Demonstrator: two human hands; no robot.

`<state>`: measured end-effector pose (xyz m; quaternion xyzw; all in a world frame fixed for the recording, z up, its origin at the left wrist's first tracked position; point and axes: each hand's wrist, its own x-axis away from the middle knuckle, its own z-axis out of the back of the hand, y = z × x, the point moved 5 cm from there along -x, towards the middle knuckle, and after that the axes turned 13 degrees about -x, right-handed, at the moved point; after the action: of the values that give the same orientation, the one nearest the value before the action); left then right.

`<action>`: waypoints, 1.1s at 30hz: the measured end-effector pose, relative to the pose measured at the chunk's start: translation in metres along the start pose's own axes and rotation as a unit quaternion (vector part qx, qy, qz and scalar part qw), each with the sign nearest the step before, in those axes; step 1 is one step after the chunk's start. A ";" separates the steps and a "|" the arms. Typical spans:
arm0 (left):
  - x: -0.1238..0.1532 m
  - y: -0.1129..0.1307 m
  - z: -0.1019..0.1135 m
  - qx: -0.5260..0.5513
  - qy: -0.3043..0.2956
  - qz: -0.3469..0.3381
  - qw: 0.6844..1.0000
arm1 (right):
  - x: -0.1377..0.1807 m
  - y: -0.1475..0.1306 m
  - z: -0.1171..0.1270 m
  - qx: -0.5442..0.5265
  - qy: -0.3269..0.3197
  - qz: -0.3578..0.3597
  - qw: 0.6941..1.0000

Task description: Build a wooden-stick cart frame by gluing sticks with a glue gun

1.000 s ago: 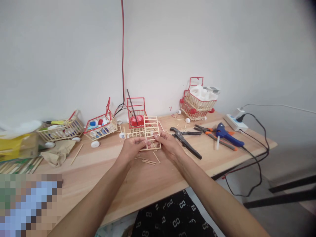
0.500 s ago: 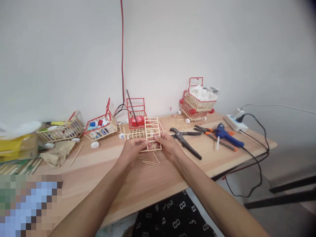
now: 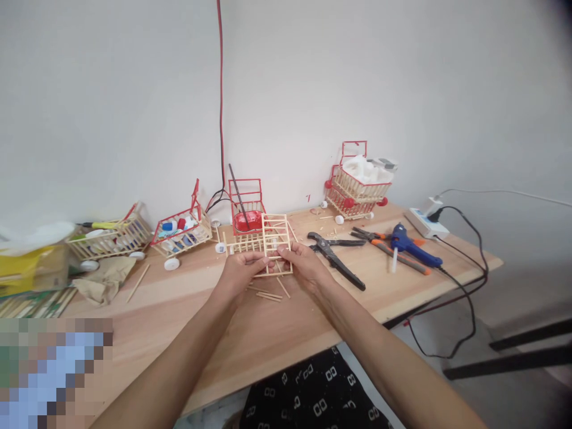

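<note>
Between my two hands is a small ladder-like frame of thin wooden sticks (image 3: 276, 226), held upright above the table. My left hand (image 3: 241, 273) pinches its lower left part, thumb and fingers pressed together. On the other side my right hand (image 3: 304, 265) grips the right edge, with its thumb over the sticks. Behind the frame stands a partly hidden stick cart with a red handle (image 3: 245, 180), and a red container (image 3: 250, 221) with a dark rod leaning in it. Several loose sticks (image 3: 269, 295) lie below my hands.
To the left are two stick carts, one with coloured caps (image 3: 181, 232) and one with a yellow-handled tool (image 3: 103, 224). Another cart (image 3: 357, 190) stands back right. Black cutters (image 3: 335, 259), orange-handled pliers (image 3: 397, 256), a blue glue gun (image 3: 413, 247) and a power strip (image 3: 426, 223) lie right.
The view has shifted very slightly. Both hands keep the same grip on the stick frame, and nothing else has visibly moved.
</note>
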<state>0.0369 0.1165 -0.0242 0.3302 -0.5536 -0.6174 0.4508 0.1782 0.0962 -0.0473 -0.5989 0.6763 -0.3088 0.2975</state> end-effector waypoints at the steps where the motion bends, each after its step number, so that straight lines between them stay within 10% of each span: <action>1: 0.000 0.001 0.000 0.000 0.000 0.004 1.000 | 0.000 0.000 0.000 0.000 -0.001 -0.002 1.000; 26: 0.000 0.001 0.006 0.027 0.008 0.029 0.999 | 0.002 -0.004 -0.007 -0.020 -0.034 -0.034 0.999; 33: -0.003 -0.002 0.010 0.042 0.007 0.023 0.999 | -0.002 -0.010 0.012 -0.011 0.083 0.006 0.996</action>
<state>0.0284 0.1227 -0.0251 0.3408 -0.5831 -0.5806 0.4546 0.1938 0.0967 -0.0473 -0.5703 0.7058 -0.3478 0.2358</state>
